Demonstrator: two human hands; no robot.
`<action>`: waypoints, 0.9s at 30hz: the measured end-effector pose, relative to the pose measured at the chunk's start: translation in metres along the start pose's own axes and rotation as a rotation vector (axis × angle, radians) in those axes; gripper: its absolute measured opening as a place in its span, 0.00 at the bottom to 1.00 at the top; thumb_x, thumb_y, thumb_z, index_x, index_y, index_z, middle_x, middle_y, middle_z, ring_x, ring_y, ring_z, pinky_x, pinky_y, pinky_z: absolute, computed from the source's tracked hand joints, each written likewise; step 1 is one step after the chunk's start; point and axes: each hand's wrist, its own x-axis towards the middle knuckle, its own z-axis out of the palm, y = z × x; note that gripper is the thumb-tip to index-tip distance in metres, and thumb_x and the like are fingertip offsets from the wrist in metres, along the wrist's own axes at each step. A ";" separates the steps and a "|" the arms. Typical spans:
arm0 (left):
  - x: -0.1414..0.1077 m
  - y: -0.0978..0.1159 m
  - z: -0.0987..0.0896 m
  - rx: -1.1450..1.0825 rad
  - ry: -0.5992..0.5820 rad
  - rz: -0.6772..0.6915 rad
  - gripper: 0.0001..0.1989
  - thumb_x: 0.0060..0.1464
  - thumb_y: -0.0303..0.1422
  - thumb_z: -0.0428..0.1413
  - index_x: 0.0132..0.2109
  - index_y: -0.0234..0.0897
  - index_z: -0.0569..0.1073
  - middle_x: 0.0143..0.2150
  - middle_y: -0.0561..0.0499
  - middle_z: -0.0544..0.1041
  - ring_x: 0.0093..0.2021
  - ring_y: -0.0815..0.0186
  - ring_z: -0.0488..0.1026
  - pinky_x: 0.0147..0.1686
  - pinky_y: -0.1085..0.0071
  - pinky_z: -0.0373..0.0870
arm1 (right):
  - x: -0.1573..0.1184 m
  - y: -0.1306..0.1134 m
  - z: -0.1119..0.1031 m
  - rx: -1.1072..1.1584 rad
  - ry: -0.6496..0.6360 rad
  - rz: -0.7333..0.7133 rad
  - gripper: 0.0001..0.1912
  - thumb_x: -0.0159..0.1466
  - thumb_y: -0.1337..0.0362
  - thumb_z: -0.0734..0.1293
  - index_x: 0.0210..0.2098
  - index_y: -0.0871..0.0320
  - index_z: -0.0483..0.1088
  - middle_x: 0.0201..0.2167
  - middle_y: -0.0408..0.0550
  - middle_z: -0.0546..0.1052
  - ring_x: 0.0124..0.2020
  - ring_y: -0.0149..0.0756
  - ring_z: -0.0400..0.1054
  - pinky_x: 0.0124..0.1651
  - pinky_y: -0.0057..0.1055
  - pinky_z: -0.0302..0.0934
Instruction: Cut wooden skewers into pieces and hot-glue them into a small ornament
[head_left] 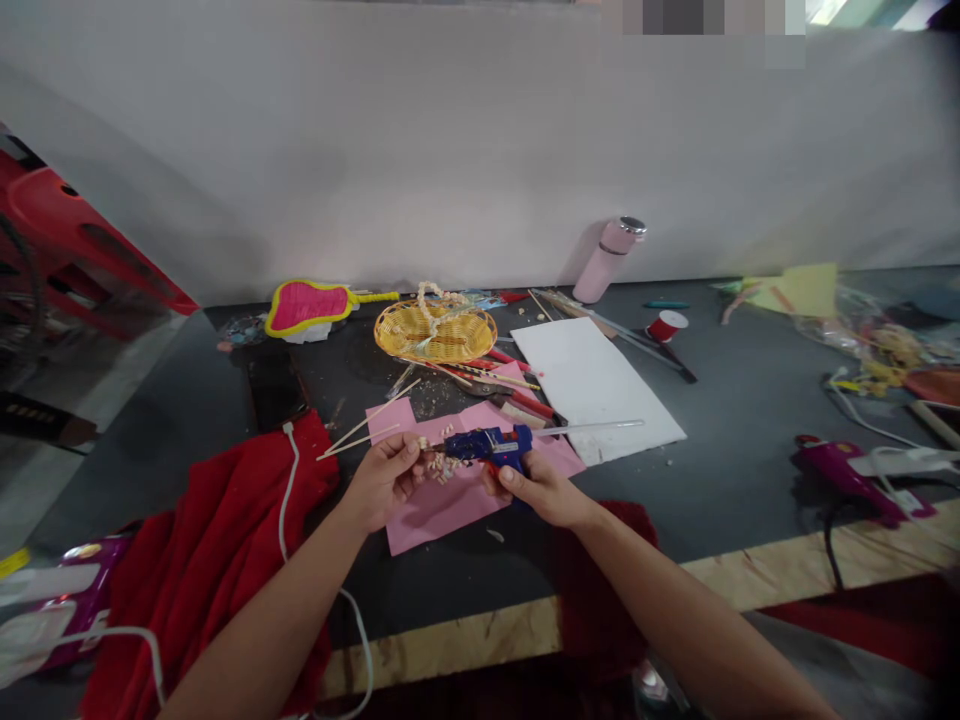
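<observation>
My right hand [544, 488] is closed around the handle of a blue hot glue gun [487, 443], fingers near its trigger. A long clear glue stick [600, 426] juts from the gun's back end. The nozzle points left, at the fingertips of my left hand [386, 475]. Those fingers are pinched on a small pale piece [423, 442], too small to name. Under both hands lies a pink sheet of paper [420, 520], with small pale bits [444, 466] scattered near the gun. Two thin wooden sticks [360, 435] rest left of it.
Behind the paper sits a yellow wicker basket [390, 335] beside a pink-and-yellow paddle shape [307, 305]. A white board [600, 385], pink bottle [606, 262] and red thread spool [666, 325] lie rightward. At left are a phone [276, 388], red cloth [225, 520] and white cable [291, 480].
</observation>
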 end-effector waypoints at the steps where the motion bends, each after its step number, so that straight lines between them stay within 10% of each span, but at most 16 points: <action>1: 0.000 0.000 0.000 0.000 0.002 -0.002 0.06 0.47 0.30 0.61 0.30 0.31 0.72 0.26 0.51 0.72 0.22 0.78 0.64 0.26 0.81 0.65 | 0.000 -0.001 0.000 0.026 0.012 -0.001 0.22 0.62 0.47 0.59 0.33 0.62 0.67 0.28 0.47 0.67 0.26 0.28 0.58 0.29 0.27 0.55; 7: 0.000 0.001 0.001 0.006 -0.039 0.014 0.05 0.48 0.30 0.60 0.31 0.31 0.72 0.26 0.51 0.72 0.22 0.76 0.64 0.24 0.80 0.63 | -0.003 -0.016 -0.011 0.220 0.299 -0.001 0.26 0.61 0.42 0.55 0.35 0.60 0.67 0.24 0.47 0.69 0.23 0.30 0.62 0.27 0.27 0.58; 13: 0.001 0.000 0.002 0.012 -0.045 -0.004 0.05 0.48 0.29 0.60 0.31 0.31 0.72 0.27 0.51 0.72 0.23 0.76 0.64 0.24 0.79 0.63 | -0.013 -0.038 -0.072 0.170 0.749 0.069 0.27 0.58 0.39 0.56 0.28 0.59 0.64 0.20 0.43 0.66 0.19 0.26 0.59 0.23 0.23 0.59; 19: 0.000 -0.001 0.002 0.021 -0.060 -0.008 0.06 0.48 0.30 0.60 0.31 0.31 0.73 0.28 0.50 0.72 0.23 0.76 0.64 0.24 0.79 0.63 | -0.027 -0.023 -0.134 -0.081 0.809 0.360 0.24 0.61 0.43 0.56 0.32 0.60 0.65 0.25 0.45 0.69 0.20 0.25 0.62 0.20 0.21 0.59; 27: -0.001 -0.001 0.001 0.000 -0.065 -0.003 0.05 0.47 0.29 0.60 0.31 0.31 0.73 0.29 0.50 0.72 0.24 0.76 0.64 0.24 0.79 0.63 | -0.038 -0.010 -0.164 -0.593 0.847 0.679 0.29 0.61 0.42 0.54 0.34 0.63 0.67 0.27 0.53 0.74 0.23 0.31 0.68 0.24 0.25 0.60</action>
